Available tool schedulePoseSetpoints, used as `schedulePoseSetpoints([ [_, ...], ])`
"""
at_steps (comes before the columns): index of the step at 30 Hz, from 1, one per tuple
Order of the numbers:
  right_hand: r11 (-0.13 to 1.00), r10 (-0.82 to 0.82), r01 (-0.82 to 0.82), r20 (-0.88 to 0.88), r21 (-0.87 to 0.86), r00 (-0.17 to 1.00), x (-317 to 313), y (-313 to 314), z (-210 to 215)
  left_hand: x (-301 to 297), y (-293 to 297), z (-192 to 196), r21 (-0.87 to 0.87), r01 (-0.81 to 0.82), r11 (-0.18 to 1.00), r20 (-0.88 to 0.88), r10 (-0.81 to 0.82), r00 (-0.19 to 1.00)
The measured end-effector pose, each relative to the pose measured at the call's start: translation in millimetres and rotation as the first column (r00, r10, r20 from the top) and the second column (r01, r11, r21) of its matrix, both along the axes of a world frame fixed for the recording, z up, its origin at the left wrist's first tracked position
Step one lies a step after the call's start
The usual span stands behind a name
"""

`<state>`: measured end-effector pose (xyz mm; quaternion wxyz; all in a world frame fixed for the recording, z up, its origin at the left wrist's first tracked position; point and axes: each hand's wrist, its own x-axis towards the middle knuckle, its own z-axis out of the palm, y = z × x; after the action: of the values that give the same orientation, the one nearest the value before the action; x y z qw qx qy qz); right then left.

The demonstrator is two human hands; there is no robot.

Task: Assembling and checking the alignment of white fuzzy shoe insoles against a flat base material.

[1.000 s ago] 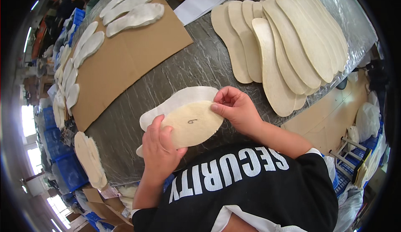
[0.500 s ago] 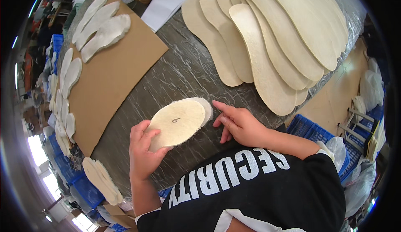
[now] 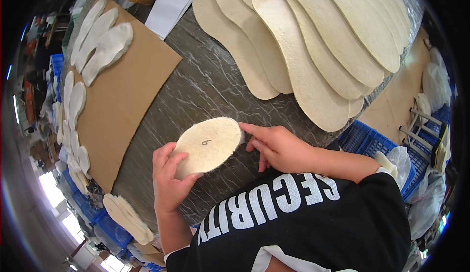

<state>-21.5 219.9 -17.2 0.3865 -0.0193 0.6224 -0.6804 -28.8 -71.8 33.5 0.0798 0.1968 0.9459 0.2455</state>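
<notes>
My left hand (image 3: 172,175) grips the near-left end of an oval cream felt pad (image 3: 208,144), thumb on top and the other fingers partly hidden. The pad's face carries a small dark mark. A sliver of whitish material (image 3: 242,137) shows beneath its right edge. At that edge, the outstretched index fingertip of my right hand (image 3: 281,147) touches the pad. The thumb and lower fingers of this hand are apart and loosely bent. Beyond both hands, long cream felt insoles (image 3: 293,61) lie fanned out over one another on the dark table (image 3: 161,120).
Brown cardboard (image 3: 122,95) lies at the left, bearing several white insole-shaped pieces (image 3: 107,51). More cream pieces (image 3: 128,218) rest by the table's near-left edge. White paper (image 3: 176,5) is at the back. Blue crates (image 3: 367,142) and a small ladder (image 3: 418,135) stand right of the table.
The whitish layer under the pad, which stuck out at its right, now lies almost wholly beneath it. My right index finger has come leftward onto the edge. The view has shifted slightly.
</notes>
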Motion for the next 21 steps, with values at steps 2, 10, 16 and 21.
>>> schedulePoseSetpoints([
  [2,1.0,0.002,-0.002,0.003,0.002,1.0,-0.2,0.0,1.0,0.6,-0.1,-0.7,0.003,0.002,1.0,-0.002,-0.002,1.0],
  [10,1.0,0.013,-0.013,-0.021,0.001,1.0,-1.0,0.2,0.7,-0.3,3.5,0.0,-0.018,-0.011,1.0,0.008,0.011,1.0],
  [16,1.0,0.019,-0.019,-0.015,-0.002,1.0,-1.8,0.3,-0.1,-1.9,4.6,-1.3,-0.059,0.0,0.998,0.013,0.001,1.0],
  [21,1.0,0.02,-0.02,-0.002,-0.006,1.0,-2.7,0.5,1.3,-1.1,5.3,-2.1,-0.069,-0.008,0.998,0.027,0.01,1.0],
])
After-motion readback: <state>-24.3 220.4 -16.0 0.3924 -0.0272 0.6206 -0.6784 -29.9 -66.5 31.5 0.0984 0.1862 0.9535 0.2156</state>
